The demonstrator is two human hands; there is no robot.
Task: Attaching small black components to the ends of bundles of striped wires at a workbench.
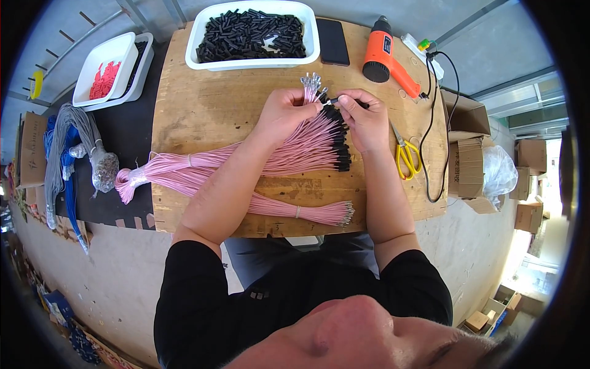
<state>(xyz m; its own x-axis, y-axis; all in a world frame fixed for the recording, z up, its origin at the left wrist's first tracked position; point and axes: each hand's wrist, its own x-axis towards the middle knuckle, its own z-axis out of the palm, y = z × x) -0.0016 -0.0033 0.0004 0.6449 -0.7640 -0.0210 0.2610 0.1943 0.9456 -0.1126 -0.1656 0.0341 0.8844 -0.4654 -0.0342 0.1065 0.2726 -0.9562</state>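
My left hand (284, 111) grips a fan of pink wires (289, 147) near their metal-tipped ends (311, 80), holding them just above the wooden board (203, 104). My right hand (364, 118) pinches a short black sleeve (335, 101) at the tip of one wire, close against the left hand. Below my hands, many of the pink wires end in black sleeves (342, 144). A second tied bundle of pink wires (307, 212) lies near the board's front edge.
A white tray of black sleeves (253, 32) sits at the back, a dark phone (333, 40) and an orange heat gun (384, 58) to its right. Yellow scissors (405, 155) lie right of my hand. Stacked trays with red parts (110, 69) and grey-blue cables (70, 144) lie left.
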